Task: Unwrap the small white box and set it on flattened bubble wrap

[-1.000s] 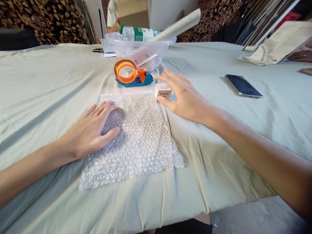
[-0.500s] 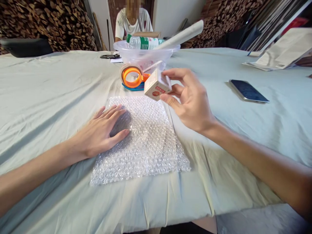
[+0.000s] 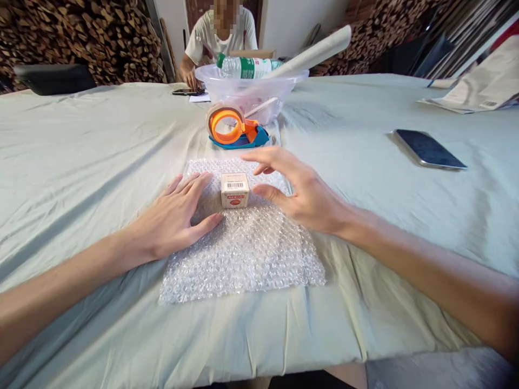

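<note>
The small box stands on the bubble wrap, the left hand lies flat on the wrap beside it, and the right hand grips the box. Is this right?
Not quite. In the head view the right hand is open beside the small box, not gripping it; a gap shows between its fingers and the box. The box does stand on the bubble wrap, and the left hand lies flat on the wrap beside it.

The bubble wrap [image 3: 243, 237] is clear plastic, knobbly and glinting, lying on a matt, creased pale-green cloth [image 3: 81, 151] that covers the table. On the wrap stands a small box [image 3: 234, 190] of smooth printed card. Beyond the wrap, the tape dispenser [image 3: 235, 129] is glossy orange and blue plastic, and behind it the bowl [image 3: 251, 89] looks like translucent plastic. Right of the wrap, the phone [image 3: 430, 149] has a glossy dark face, probably glass.
</note>
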Demonstrator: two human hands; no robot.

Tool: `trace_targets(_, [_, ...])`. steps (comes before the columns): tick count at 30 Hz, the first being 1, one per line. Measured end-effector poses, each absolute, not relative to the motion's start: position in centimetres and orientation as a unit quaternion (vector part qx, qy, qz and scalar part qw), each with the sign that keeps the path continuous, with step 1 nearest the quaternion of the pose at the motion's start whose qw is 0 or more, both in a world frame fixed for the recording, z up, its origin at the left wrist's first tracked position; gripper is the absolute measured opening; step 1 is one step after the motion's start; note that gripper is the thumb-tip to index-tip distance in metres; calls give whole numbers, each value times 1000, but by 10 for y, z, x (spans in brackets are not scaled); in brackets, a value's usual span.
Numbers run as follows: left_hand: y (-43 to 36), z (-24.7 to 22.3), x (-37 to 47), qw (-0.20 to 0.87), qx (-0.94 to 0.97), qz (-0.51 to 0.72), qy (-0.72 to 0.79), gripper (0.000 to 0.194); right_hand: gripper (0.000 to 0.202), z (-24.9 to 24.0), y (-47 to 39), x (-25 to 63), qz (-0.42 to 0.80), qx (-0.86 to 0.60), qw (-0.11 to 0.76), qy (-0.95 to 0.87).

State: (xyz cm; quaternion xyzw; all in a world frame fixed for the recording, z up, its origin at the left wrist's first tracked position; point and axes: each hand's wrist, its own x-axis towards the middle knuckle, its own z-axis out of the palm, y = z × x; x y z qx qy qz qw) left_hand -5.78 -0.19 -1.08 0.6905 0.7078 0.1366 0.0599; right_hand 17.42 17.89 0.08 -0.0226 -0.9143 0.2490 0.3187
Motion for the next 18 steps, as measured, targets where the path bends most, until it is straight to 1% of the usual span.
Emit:
trace_targets(2, [-4, -9, -59, 73, 677, 180, 710, 85, 41, 6, 179, 178, 233, -32, 352, -906])
trace_targets(5, [-6, -7, -61, 91, 641, 319, 692, 63, 40, 12, 180, 182, 231, -37, 397, -887])
trace_targets(8, [-5, -5, -62, 76, 623, 462, 627, 51, 41, 13, 183, 183, 258, -39, 443, -858])
trace_targets(10, [-5, -5, -60, 65, 621, 499, 601, 43, 42, 12, 185, 182, 264, -47, 450, -852])
trace_targets(12, [-6, -4, -56, 57, 626, 493, 601, 39, 44, 10, 185, 182, 263, -59, 425, -864])
trace_targets(14, [-7, -3, -54, 39, 643, 462, 609, 40, 46, 8, 185, 181, 265, -71, 384, -882])
trace_targets(18, [-8, -4, -53, 6, 713, 363, 600, 53, 48, 5, 185, 181, 278, -69, 299, -910])
